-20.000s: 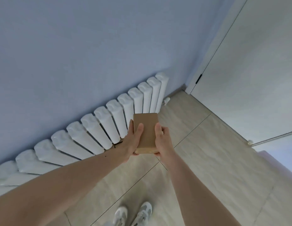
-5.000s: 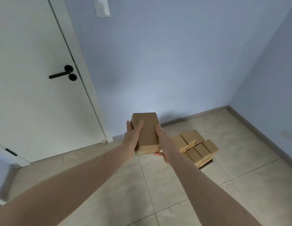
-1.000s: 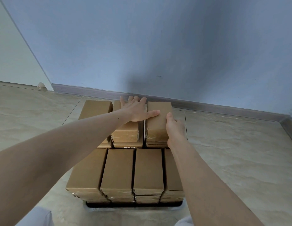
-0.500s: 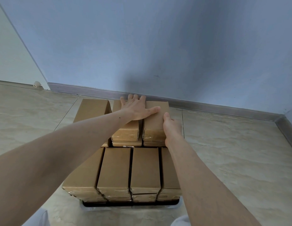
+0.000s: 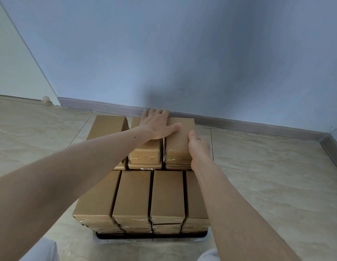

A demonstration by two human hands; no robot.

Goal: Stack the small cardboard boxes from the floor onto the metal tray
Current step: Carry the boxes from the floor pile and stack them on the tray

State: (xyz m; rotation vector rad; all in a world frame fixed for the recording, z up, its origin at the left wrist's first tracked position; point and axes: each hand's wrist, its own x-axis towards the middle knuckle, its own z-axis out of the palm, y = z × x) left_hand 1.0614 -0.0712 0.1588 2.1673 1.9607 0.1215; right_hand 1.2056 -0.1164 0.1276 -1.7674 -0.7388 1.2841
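The small cardboard box [image 5: 178, 140] being placed sits at the top of the far row of the stack, on its right end, directly on another box and just beside a neighbouring top box [image 5: 145, 151] on its left, with a narrow gap between the two. The left hand [image 5: 156, 125] lies flat, fingers straight and spread, palm down across the neighbouring top box, its thumb reaching over the gap onto the upper face of the placed box. The right hand [image 5: 198, 147] is at the right side of the placed box: the thumb rests on the top face near the right edge, and the remaining fingers drop down the far side, where they are hidden, so how far they curl cannot be determined. A further box [image 5: 107, 127] occupies the far left of the same row, one level lower. The near row [image 5: 150, 194] consists of four boxes side by side in several layers, clear tape visible on their front ends. The whole stack rests on the metal tray [image 5: 150, 240], of which only the near rim shows below the bottom layer. The tray stands on a beige tiled floor [image 5: 267, 185], near a grey skirting board [image 5: 258, 127] and blue wall [image 5: 182, 53].
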